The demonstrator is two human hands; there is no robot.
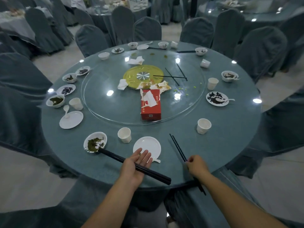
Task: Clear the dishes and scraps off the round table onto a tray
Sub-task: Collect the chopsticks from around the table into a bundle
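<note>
Head view shows the round table (230,137) full of used dishes, and I see no tray anywhere. On its glass turntable (181,111) lie crumpled napkins (122,83) and a red tissue box (150,106). Near the front edge stand a white plate (146,146), a bowl (95,142) with green leftovers and a paper cup (124,134).

The left hand (136,163) is palm up with straight, released fingers. A bundle of chopsticks (158,176) only lies across it, and its far end reaches the bowl. The right hand (196,165) pinches a pair of chopsticks (178,148) with curled fingers, their near ends past the table edge.

I think the bundle is the danger. Nothing closes around it, so a tilt of the palm may let it roll off, or its far end may push the bowl and spill it. The thin pair may also slip to the floor.

The box has pale print on top and a small square mark on its front, both too blurred to read.
</note>
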